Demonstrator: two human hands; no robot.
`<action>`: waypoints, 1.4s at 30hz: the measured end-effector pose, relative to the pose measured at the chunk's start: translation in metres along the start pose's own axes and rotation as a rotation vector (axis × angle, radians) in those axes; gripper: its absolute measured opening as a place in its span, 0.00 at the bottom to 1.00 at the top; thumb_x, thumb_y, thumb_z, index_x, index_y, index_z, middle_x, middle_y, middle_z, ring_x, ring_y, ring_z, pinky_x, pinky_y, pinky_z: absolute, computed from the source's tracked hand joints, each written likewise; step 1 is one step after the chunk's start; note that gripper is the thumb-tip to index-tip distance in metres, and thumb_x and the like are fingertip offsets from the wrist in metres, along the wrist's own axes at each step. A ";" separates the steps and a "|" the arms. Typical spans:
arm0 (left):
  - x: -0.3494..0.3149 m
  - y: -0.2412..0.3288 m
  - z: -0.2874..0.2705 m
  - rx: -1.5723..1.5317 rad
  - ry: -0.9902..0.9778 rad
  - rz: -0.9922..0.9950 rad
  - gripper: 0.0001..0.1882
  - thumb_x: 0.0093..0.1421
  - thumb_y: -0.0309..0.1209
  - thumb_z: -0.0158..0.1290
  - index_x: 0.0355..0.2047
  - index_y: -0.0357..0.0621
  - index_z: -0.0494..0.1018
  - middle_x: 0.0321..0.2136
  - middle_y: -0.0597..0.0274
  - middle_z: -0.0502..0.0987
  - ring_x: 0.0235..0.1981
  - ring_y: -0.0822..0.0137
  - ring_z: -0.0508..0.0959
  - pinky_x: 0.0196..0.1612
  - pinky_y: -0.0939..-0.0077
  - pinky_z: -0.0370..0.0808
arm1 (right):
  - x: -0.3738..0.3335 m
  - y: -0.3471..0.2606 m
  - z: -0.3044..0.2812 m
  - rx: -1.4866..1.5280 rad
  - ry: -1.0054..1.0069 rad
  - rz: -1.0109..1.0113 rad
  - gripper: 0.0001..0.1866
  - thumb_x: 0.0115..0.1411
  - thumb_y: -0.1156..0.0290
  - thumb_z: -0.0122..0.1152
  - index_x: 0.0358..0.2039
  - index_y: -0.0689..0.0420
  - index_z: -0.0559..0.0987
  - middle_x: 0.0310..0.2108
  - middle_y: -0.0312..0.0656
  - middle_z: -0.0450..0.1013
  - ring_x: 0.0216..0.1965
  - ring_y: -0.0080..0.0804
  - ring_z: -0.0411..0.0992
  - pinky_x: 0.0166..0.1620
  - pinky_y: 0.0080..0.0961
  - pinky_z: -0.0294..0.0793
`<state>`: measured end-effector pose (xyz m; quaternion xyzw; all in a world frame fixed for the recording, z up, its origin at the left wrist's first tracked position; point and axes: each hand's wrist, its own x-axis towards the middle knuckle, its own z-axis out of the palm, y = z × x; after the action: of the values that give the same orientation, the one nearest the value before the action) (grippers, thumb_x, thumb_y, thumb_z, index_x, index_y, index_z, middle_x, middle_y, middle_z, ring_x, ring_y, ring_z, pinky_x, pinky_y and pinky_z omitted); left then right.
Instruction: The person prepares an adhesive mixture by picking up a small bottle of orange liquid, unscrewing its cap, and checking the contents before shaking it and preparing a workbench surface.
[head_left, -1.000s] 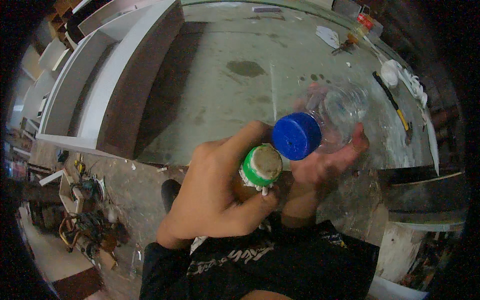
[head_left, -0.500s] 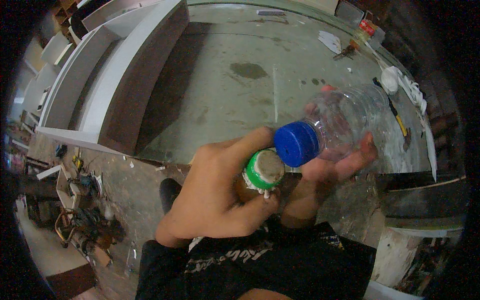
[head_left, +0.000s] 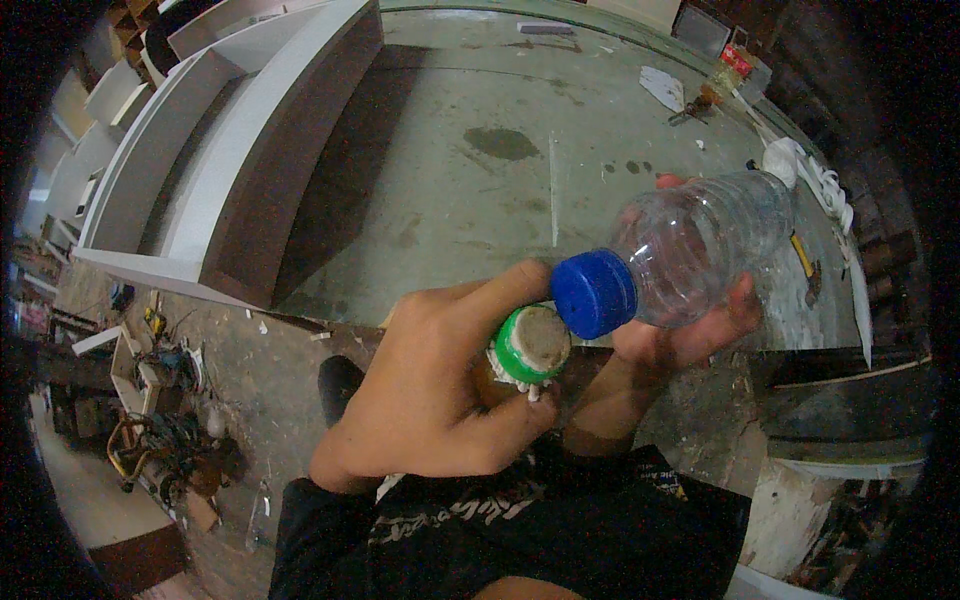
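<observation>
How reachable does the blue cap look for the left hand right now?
Probably yes, for a touch: the left hand has a finger right beside the blue cap, with nothing visible between. Twisting it looks harder, since that hand is gripping the green-capped container.

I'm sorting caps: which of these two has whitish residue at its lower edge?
The green cap, in the left hand; the blue cap, on the clear bottle, shows no such residue.
</observation>
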<state>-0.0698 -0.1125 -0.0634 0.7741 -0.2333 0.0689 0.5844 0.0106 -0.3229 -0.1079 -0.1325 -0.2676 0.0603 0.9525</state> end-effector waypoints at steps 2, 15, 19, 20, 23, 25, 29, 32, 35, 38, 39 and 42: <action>-0.002 0.001 0.003 -0.022 0.037 0.004 0.33 0.41 0.35 0.61 0.49 0.32 0.70 0.28 0.50 0.78 0.30 0.54 0.78 0.35 0.68 0.74 | 0.004 0.004 0.000 0.048 -0.124 0.013 0.45 0.53 0.47 0.59 0.64 0.64 0.59 0.62 0.64 0.58 0.60 0.55 0.63 0.61 0.54 0.64; -0.003 0.008 -0.001 -0.066 0.024 -0.054 0.27 0.41 0.32 0.59 0.45 0.38 0.71 0.27 0.42 0.76 0.32 0.38 0.77 0.35 0.58 0.73 | 0.001 -0.011 0.003 -0.231 0.087 -0.013 0.48 0.54 0.47 0.59 0.66 0.64 0.53 0.65 0.58 0.53 0.57 0.59 0.66 0.50 0.65 0.73; -0.002 0.008 -0.002 -0.057 -0.014 -0.058 0.27 0.41 0.32 0.59 0.44 0.38 0.70 0.28 0.42 0.76 0.32 0.37 0.77 0.35 0.58 0.73 | 0.001 -0.018 0.002 -0.121 -0.069 0.106 0.50 0.54 0.48 0.59 0.67 0.63 0.49 0.66 0.57 0.51 0.59 0.59 0.64 0.53 0.66 0.71; -0.002 0.008 -0.001 -0.048 -0.006 -0.052 0.26 0.41 0.33 0.59 0.43 0.38 0.70 0.28 0.42 0.76 0.32 0.37 0.77 0.35 0.58 0.73 | 0.001 -0.016 0.002 -0.091 -0.087 0.113 0.50 0.55 0.48 0.59 0.67 0.63 0.48 0.66 0.57 0.51 0.60 0.59 0.63 0.53 0.67 0.70; -0.002 0.005 -0.001 -0.037 0.007 -0.027 0.28 0.40 0.34 0.60 0.43 0.35 0.72 0.26 0.50 0.77 0.29 0.52 0.78 0.33 0.67 0.73 | 0.002 -0.012 -0.003 -0.204 -0.107 0.041 0.50 0.56 0.50 0.59 0.67 0.63 0.46 0.66 0.57 0.49 0.61 0.58 0.61 0.55 0.67 0.68; -0.002 0.004 -0.001 -0.033 0.015 -0.011 0.29 0.38 0.36 0.61 0.42 0.32 0.74 0.24 0.58 0.79 0.26 0.67 0.80 0.32 0.76 0.73 | 0.004 -0.013 0.000 -0.196 -0.095 0.039 0.50 0.55 0.50 0.59 0.67 0.63 0.46 0.66 0.57 0.49 0.61 0.59 0.61 0.54 0.67 0.69; -0.003 0.006 -0.001 0.038 0.026 0.004 0.30 0.37 0.34 0.62 0.43 0.32 0.74 0.25 0.55 0.79 0.27 0.63 0.81 0.34 0.74 0.74 | 0.004 -0.016 0.003 -0.230 -0.046 0.012 0.50 0.55 0.51 0.61 0.67 0.63 0.46 0.66 0.56 0.48 0.61 0.61 0.61 0.53 0.66 0.70; -0.004 0.007 0.000 0.038 0.029 0.006 0.31 0.37 0.34 0.62 0.43 0.32 0.74 0.26 0.54 0.79 0.28 0.62 0.81 0.35 0.73 0.74 | 0.004 -0.022 0.002 -0.158 -0.054 0.048 0.51 0.54 0.54 0.62 0.68 0.63 0.44 0.67 0.56 0.45 0.61 0.62 0.60 0.54 0.67 0.68; -0.005 0.008 -0.001 0.036 0.031 0.001 0.31 0.36 0.35 0.62 0.43 0.32 0.74 0.25 0.54 0.79 0.28 0.62 0.82 0.35 0.73 0.74 | 0.006 -0.024 0.000 -0.151 -0.104 0.104 0.51 0.55 0.56 0.63 0.68 0.62 0.42 0.68 0.55 0.43 0.62 0.63 0.58 0.56 0.68 0.65; -0.004 0.008 -0.002 0.029 0.002 -0.014 0.32 0.36 0.35 0.62 0.44 0.31 0.74 0.25 0.53 0.79 0.28 0.61 0.82 0.35 0.73 0.75 | 0.008 -0.025 -0.005 -0.098 -0.232 0.127 0.51 0.55 0.56 0.63 0.68 0.61 0.42 0.68 0.55 0.43 0.63 0.63 0.57 0.58 0.70 0.62; -0.003 0.007 -0.002 0.023 -0.014 -0.021 0.32 0.36 0.35 0.62 0.44 0.31 0.74 0.26 0.53 0.79 0.28 0.61 0.82 0.36 0.73 0.75 | 0.008 -0.026 -0.005 -0.081 -0.269 0.129 0.51 0.55 0.56 0.63 0.68 0.61 0.42 0.68 0.55 0.43 0.63 0.63 0.56 0.59 0.70 0.61; -0.005 0.008 -0.002 0.018 -0.002 -0.039 0.32 0.36 0.36 0.62 0.44 0.31 0.74 0.26 0.53 0.80 0.29 0.60 0.82 0.37 0.73 0.75 | 0.007 -0.019 0.007 -0.243 -0.087 0.025 0.51 0.55 0.56 0.63 0.68 0.61 0.43 0.68 0.55 0.43 0.62 0.64 0.57 0.55 0.67 0.68</action>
<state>-0.0775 -0.1106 -0.0577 0.7837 -0.2182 0.0589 0.5785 0.0141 -0.3386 -0.0933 -0.2475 -0.3121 0.0451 0.9162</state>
